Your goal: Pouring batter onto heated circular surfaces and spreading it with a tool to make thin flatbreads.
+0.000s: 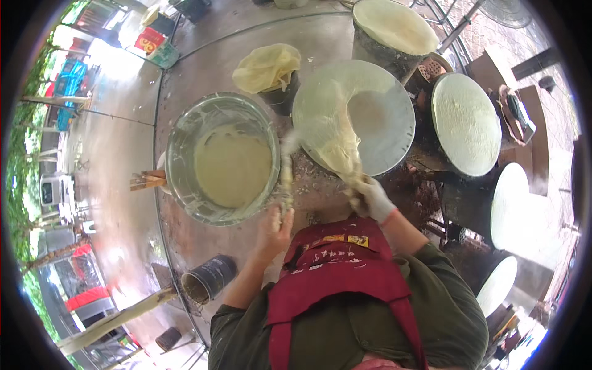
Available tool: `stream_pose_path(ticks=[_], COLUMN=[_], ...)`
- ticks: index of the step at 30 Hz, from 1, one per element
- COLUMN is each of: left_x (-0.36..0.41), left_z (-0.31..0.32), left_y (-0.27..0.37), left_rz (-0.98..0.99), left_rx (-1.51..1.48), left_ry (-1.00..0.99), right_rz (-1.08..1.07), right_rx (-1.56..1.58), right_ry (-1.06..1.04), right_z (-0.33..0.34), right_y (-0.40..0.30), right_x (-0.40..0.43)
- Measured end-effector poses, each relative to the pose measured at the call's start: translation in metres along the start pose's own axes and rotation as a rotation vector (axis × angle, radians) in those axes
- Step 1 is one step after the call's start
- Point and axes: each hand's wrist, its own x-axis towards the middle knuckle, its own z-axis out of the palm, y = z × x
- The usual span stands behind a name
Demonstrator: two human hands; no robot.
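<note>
My left hand (pixel 276 229) grips a batter-coated stick-like tool (pixel 286 178), whose blurred far end lies between the basin and the griddle. My right hand (pixel 373 198), in a pale glove with a red band at the wrist, has hold of the near edge of a thin pancake (pixel 342 143). That pancake is partly peeled and folded back on a round griddle (pixel 386 148), baring its grey metal on the right. To the left stands a large metal basin (pixel 175 185) with pale batter (pixel 233 166) in it and smears up its wall.
Behind the basin, folded yellowish sheets (pixel 268 67) top a dark container. More round griddles with pale sheets curve along the right, including one at the back (pixel 395 25) and a nearer one (pixel 467 125). A dark bucket (pixel 210 279) lies tipped by my left forearm. Wooden sticks (pixel 148 180) jut out beside the basin.
</note>
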Motion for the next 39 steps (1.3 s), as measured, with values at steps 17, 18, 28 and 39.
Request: stream_pose_path(ticks=[17, 18, 28, 39], left_x=[-0.057, -0.057, -0.046, -0.048], left_z=[-0.042, -0.038, 0.015, 0.062], left_y=[-0.071, -0.064, 0.021, 0.077], left_rz=[-0.265, -0.264, -0.441, -0.465], left_rx=[-0.162, -0.209, -0.239, -0.184], left_ry=[0.162, 0.141, 0.205, 0.254], right_rz=[-0.357, -0.486, -0.261, -0.428], right_rx=[-0.607, -1.127, -0.959, -1.143], right_ry=[0.5, 0.578, 0.554, 0.495], right_z=[0.011, 0.012, -0.082, -0.14], right_y=[0.065, 0.07, 0.001, -0.055], right_x=[0.011, 0.006, -0.003, -0.009])
